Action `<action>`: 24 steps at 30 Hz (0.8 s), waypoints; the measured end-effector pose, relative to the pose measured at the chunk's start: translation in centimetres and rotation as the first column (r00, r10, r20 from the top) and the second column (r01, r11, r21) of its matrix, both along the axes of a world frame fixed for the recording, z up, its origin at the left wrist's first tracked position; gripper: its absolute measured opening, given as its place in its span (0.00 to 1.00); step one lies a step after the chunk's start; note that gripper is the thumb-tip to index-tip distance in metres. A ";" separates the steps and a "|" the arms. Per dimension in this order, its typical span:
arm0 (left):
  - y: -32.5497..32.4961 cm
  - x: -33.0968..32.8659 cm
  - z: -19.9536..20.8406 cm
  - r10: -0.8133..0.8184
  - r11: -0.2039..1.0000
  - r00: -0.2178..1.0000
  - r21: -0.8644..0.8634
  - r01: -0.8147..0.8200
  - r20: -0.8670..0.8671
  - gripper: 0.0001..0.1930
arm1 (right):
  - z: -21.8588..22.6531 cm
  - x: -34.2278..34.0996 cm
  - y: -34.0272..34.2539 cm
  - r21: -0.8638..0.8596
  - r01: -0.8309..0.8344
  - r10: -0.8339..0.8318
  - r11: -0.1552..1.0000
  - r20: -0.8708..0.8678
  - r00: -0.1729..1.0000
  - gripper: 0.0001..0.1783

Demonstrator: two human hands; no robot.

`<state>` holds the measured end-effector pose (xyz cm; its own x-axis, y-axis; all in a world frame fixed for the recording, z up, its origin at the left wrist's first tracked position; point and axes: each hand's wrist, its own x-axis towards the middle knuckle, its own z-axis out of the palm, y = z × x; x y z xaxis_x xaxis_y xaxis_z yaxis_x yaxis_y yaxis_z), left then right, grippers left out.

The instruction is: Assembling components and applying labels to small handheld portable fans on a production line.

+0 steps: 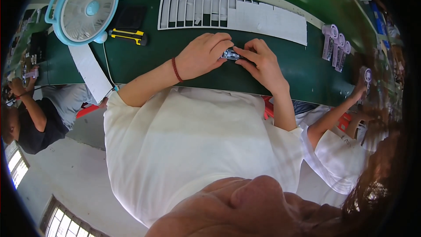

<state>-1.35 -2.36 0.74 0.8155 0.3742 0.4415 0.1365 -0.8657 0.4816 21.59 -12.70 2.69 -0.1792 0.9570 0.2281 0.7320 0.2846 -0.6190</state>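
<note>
Both hands meet over the green tabletop (171,68), around a small dark piece with silvery parts (230,54) that looks like an electronic assembly. My left hand (202,56), with a red braided band at its wrist, closes on the piece's left end. At the other end, the thumb and bent fingers of my right hand (262,63) pinch it. Fingers cover much of the piece, so its full shape cannot be seen. Beyond the hands lies a long white card sheet (267,19), its left part cut into a row of slots.
A light-blue fan (90,8) stands at the far left, its cable running down the table. Beside it are a yellow-black utility knife (128,36) and a dark flat pad (131,17). Several lilac handheld fans (338,46) lie right. Co-workers sit on both sides.
</note>
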 end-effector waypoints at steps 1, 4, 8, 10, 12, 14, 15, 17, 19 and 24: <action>0.0 0.1 0.1 -0.005 1.000 1.000 0.006 0.005 -0.002 0.27 | -0.1 -0.1 0.1 -0.003 -0.014 0.014 1.000 -0.020 1.000 0.21; -0.2 0.2 -0.1 0.003 1.000 1.000 -0.013 -0.003 0.012 0.26 | -0.1 -0.4 0.1 -0.030 -0.008 0.008 1.000 -0.014 1.000 0.21; 0.0 -0.1 -0.6 -0.052 0.996 0.999 0.072 0.052 0.011 0.23 | -0.9 -0.9 -0.7 -0.023 0.028 -0.027 0.999 0.032 0.999 0.23; 0.1 -0.4 -1.4 -0.044 0.988 0.999 0.150 0.042 0.009 0.18 | -1.3 -1.7 -1.7 0.182 0.147 -0.166 0.972 0.096 0.981 0.27; 0.0 -0.1 -1.2 -0.041 0.987 0.999 0.154 0.042 -0.008 0.17 | -4.2 -1.5 -3.6 0.212 0.142 -0.165 0.967 0.095 0.982 0.34; -0.1 0.0 -0.9 -0.034 0.987 0.999 0.156 0.039 -0.030 0.16 | -5.1 -2.7 -4.5 0.215 0.178 -0.207 0.960 0.121 0.971 0.39; 0.0 0.0 -0.8 -0.045 0.986 0.998 0.156 0.052 -0.048 0.16 | -5.3 -3.0 -5.0 0.193 0.178 -0.214 0.965 0.182 0.960 0.42; 0.1 0.1 -0.5 -0.059 0.985 0.996 0.158 0.068 -0.066 0.15 | -5.1 -3.0 -5.0 0.188 0.182 -0.218 0.965 0.192 0.957 0.42; 0.4 0.3 -0.3 -0.061 0.986 0.994 0.147 0.075 -0.093 0.15 | -4.9 -3.0 -4.9 0.190 0.187 -0.225 0.964 0.202 0.953 0.41; 0.6 0.3 0.0 -0.093 0.989 0.987 0.103 0.107 -0.133 0.16 | -4.0 -1.9 -4.0 0.214 0.134 -0.178 0.968 0.204 0.963 0.35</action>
